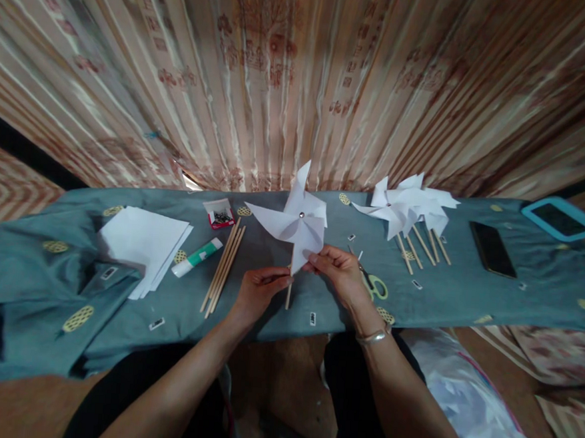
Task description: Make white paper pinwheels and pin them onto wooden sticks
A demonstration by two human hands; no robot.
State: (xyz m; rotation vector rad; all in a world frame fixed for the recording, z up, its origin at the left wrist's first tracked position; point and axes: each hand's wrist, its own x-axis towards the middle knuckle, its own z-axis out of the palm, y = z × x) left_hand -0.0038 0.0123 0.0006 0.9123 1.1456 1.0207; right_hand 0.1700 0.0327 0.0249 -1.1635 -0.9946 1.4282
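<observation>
Head view: a white paper pinwheel (302, 226) rises above the middle of a cloth-covered counter (460, 299), held between a person's two bare hands. The left hand (260, 293) pinches the pinwheel's wooden stick (288, 299) between thumb and fingers, its lower end showing below the grip. The right hand (341, 272), a silver bracelet (375, 336) at its wrist, has its fingers drawn close together on the lowest blade, just beside the stick — whether they also press the stick itself, one cannot tell. A shiny round pin head (301, 215) marks the center of the curled blades.

To the left of the hands lie several loose wooden rods (225, 268), side by side, near a green-and-white glue tube (198, 258) and an open red-and-white box (219, 215) of small dark pieces. Farther left, white paper sheets (141, 238) overlap in a loose stack. Just beyond the right hand rests a pair of scissors (378, 286) with yellow-green handles, partly hidden by that hand. Behind them, more pinwheels (414, 204) lie bunched together, their sticks pointing toward the person. A dark phone (493, 249) and a blue-framed tablet (562, 218) occupy the right end — all before a patterned, pleated curtain (292, 85).
</observation>
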